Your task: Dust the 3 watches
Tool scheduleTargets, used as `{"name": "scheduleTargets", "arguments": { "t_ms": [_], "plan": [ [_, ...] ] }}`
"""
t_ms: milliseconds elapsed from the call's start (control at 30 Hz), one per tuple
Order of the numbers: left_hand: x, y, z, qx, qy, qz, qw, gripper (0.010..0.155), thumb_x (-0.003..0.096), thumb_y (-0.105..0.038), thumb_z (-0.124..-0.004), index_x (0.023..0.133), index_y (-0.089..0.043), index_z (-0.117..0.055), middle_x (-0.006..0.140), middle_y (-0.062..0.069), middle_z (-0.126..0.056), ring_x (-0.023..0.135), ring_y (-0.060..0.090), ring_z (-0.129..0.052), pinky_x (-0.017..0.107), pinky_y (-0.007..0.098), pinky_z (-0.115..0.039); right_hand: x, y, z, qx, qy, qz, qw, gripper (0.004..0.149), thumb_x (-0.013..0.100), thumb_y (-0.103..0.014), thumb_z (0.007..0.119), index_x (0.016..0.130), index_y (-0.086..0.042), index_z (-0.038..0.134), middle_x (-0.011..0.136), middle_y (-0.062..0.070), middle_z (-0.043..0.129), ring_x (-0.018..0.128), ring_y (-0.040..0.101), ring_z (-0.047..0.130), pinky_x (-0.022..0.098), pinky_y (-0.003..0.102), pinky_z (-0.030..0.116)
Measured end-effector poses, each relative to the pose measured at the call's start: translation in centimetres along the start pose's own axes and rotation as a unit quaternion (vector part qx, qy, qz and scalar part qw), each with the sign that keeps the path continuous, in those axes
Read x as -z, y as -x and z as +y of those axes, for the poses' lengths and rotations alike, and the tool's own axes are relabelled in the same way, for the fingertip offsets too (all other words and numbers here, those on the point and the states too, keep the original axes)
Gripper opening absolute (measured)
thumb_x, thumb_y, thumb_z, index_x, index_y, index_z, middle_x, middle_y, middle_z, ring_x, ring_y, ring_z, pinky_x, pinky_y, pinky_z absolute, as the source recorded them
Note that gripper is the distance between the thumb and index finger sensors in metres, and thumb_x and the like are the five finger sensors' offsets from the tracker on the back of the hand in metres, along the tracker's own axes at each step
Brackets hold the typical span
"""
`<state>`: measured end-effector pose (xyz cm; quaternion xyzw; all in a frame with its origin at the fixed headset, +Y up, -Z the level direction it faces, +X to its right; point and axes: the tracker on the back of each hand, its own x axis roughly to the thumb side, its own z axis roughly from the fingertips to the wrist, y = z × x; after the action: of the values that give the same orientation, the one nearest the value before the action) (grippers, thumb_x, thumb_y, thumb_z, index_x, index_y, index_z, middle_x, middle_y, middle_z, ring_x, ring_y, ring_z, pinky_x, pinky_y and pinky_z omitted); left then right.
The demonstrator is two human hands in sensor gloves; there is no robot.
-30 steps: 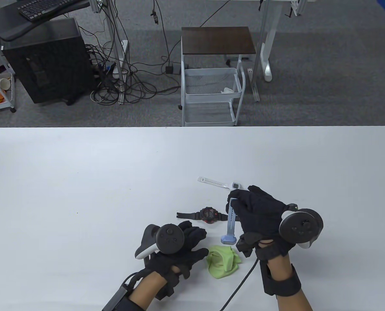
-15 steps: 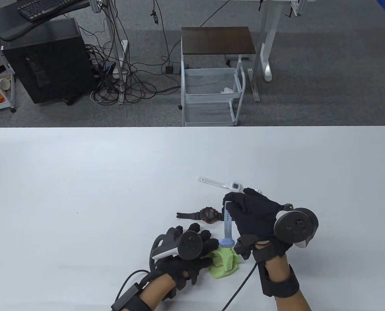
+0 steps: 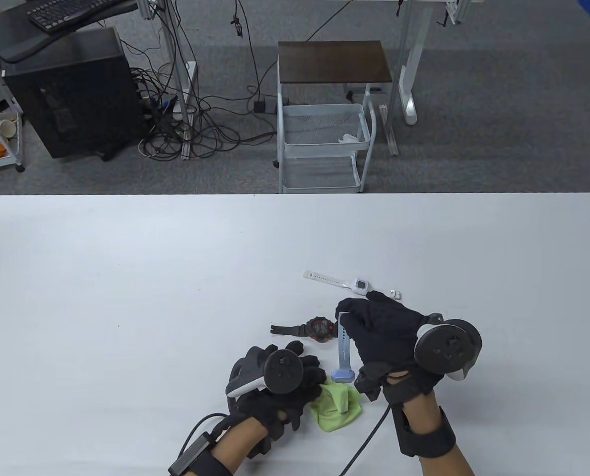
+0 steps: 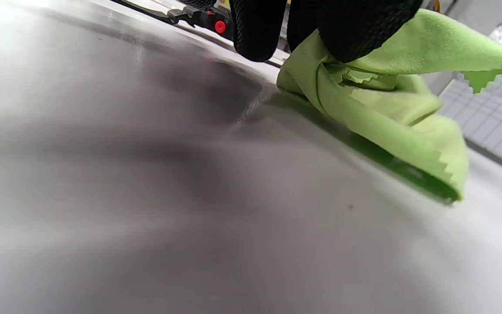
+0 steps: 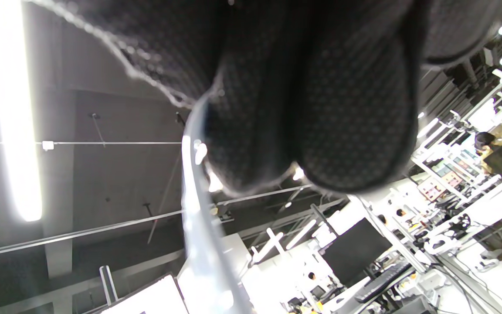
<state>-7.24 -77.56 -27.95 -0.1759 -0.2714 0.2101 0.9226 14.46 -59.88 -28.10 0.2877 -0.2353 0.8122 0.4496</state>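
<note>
My right hand (image 3: 353,318) holds a light blue watch (image 3: 343,347) by its strap, so the watch hangs down with its case (image 3: 343,375) just above the table. The strap (image 5: 196,226) runs out from under my gloved fingers (image 5: 320,113) in the right wrist view. My left hand (image 3: 313,386) grips a crumpled green cloth (image 3: 337,406) at its left edge; the fingers (image 4: 259,30) pinch the cloth (image 4: 390,109) on the table. A black and red watch (image 3: 319,328) lies flat just beyond my left hand. Behind my right hand lies a white watch (image 3: 360,284).
The white table (image 3: 126,297) stretches wide to the left and back. A cable (image 3: 369,436) trails from my right wrist toward the near edge. Beyond the table stand a white wire cart (image 3: 324,148), floor cables and a black computer case (image 3: 71,94).
My left hand moved right to the green cloth, took hold of it and tugged it slightly left. My right hand drifted left and a little nearer with the blue watch.
</note>
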Motion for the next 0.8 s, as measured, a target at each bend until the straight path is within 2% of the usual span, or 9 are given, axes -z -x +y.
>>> {"name": "scheduleTargets", "arguments": {
  "t_ms": [400,600,800],
  "plan": [
    [-2.0,2.7,3.0,-0.151,-0.060,0.001,0.987,0.045,0.0600,-0.048,-0.070,0.099,-0.027,-0.067,0.114,-0.002,-0.063,0.116,0.038,-0.041,0.075,0.070,-0.032,0.0,-0.3,-0.9,0.038,0.026,0.002,0.999,0.040,0.040,-0.038,0.084,0.065,-0.010,0.096,0.036,0.002,0.112,0.027,0.023,0.111,0.048,0.060,0.073],
    [-3.7,4.6,4.9,-0.244,-0.108,-0.004,0.964,0.044,0.0602,-0.048,-0.069,0.098,-0.024,-0.069,0.112,0.000,-0.065,0.115,0.038,-0.046,0.075,0.070,-0.035,0.0,-0.4,-0.7,0.067,0.025,0.005,0.997,0.040,0.040,-0.038,0.084,0.065,-0.011,0.096,0.036,0.002,0.112,0.027,0.022,0.111,0.047,0.059,0.073],
    [-4.5,5.9,5.5,-0.327,-0.133,-0.019,0.935,0.044,0.0605,-0.049,-0.068,0.096,-0.023,-0.070,0.110,0.002,-0.067,0.113,0.039,-0.052,0.075,0.069,-0.038,-0.1,-0.4,-0.2,0.088,0.017,0.009,0.996,0.040,0.040,-0.039,0.084,0.065,-0.011,0.096,0.036,0.002,0.112,0.027,0.022,0.111,0.047,0.059,0.073]
  ]
}}
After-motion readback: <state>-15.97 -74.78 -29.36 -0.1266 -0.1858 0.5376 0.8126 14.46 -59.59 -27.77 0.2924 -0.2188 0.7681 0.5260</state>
